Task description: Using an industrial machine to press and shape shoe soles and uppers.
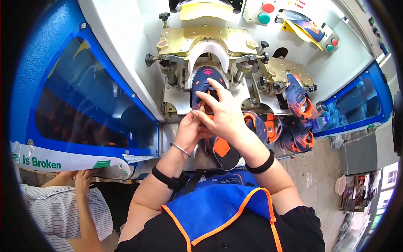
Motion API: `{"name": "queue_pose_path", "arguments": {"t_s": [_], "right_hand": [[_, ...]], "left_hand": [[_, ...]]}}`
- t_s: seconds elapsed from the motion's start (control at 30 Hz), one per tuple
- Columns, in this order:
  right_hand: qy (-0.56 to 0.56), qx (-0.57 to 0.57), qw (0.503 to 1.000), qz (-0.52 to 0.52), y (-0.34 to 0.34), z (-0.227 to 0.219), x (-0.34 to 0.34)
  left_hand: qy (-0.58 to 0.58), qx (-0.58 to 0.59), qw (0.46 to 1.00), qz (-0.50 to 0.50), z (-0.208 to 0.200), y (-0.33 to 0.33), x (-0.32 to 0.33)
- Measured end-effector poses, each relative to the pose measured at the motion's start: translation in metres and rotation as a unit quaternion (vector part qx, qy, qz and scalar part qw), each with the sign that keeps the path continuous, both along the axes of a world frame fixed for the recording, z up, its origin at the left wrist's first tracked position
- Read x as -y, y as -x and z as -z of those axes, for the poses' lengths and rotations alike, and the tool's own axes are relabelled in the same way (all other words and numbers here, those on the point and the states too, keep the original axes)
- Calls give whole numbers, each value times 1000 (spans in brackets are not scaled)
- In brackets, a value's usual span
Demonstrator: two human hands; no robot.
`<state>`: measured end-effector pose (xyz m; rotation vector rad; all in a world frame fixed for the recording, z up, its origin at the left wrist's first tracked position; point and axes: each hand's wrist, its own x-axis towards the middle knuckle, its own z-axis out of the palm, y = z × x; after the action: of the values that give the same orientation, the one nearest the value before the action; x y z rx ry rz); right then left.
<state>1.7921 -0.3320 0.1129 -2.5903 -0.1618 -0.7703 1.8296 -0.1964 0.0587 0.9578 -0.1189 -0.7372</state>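
A navy sneaker (207, 75) with a pink-red emblem and small orange marks sits toe-away in a machine, its toe just below a white curved pad (208, 51). My right hand (224, 113) reaches over its opening, forefinger and middle finger stretched apart and its thumb close to my left fingers. Beside the shoe's heel, my left hand (188, 131) has thumb and fingers pressed together; what lies between them is hidden. Nearer me, close below my hands, lie more navy shoes with orange linings (252, 122) and an orange insole patch (221, 148).
A brass clamp plate (201, 40) with black knobs surrounds the pad. On the right, another sneaker (297, 96) sits at a second clamp (289, 71), with a further shoe (297, 135) below. Red and green buttons (264, 18) are above. Another person's hand (84, 180) is at lower left.
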Motion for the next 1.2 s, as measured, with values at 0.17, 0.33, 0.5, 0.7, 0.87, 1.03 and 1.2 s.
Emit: {"name": "queue_pose_path", "arguments": {"t_s": [0.17, 0.33, 0.5, 0.7, 0.87, 1.03, 1.2], "right_hand": [[0, -2, 1000, 9, -2, -2, -3], [-1, -8, 1000, 21, -4, -1, -5], [-3, -4, 1000, 17, -6, 0, -5], [6, -16, 1000, 16, -4, 1, -3], [13, -19, 1000, -15, 5, 4, 4], [73, -70, 995, -23, 17, 14, 9], [72, -88, 993, -39, 16, 21, 16]], "left_hand": [[-16, 5, 1000, 10, -2, -7, -3], [-23, -2, 1000, 20, -4, -9, -5], [-23, -8, 1000, 5, 1, -10, -4], [-24, 0, 1000, -11, 0, -9, -5], [-46, 3, 999, -23, 2, -6, -5], [-54, -24, 997, -39, 17, 1, -6], [-35, -70, 996, -51, 29, 4, 0]]}}
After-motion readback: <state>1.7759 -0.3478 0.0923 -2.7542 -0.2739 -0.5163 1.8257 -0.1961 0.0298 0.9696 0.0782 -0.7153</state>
